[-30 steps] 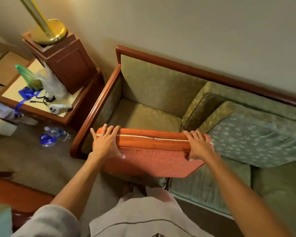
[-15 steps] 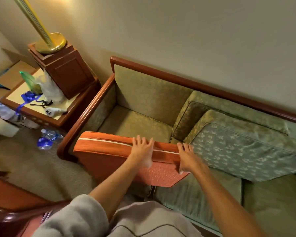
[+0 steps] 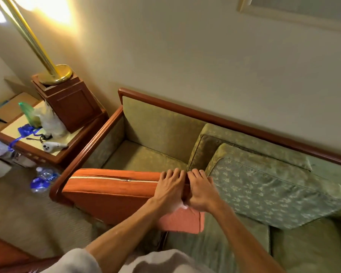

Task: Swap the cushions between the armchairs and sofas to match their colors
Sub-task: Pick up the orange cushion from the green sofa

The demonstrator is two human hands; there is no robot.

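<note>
Orange cushion (zipper edge up) in both hands' grip, left hand, right hand, over green sofa.

1 orange cushion, 2 green cushions, 2 hands, 1 sofa

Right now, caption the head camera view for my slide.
Both hands, left hand and right hand, hold one end of an orange cushion on edge over a green sofa, beside a loose green cushion.

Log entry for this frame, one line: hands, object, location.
left hand: gripping orange cushion | right hand: gripping same end | cushion: on edge, zipper up, over green sofa arm | green cushion: loose on sofa
</note>
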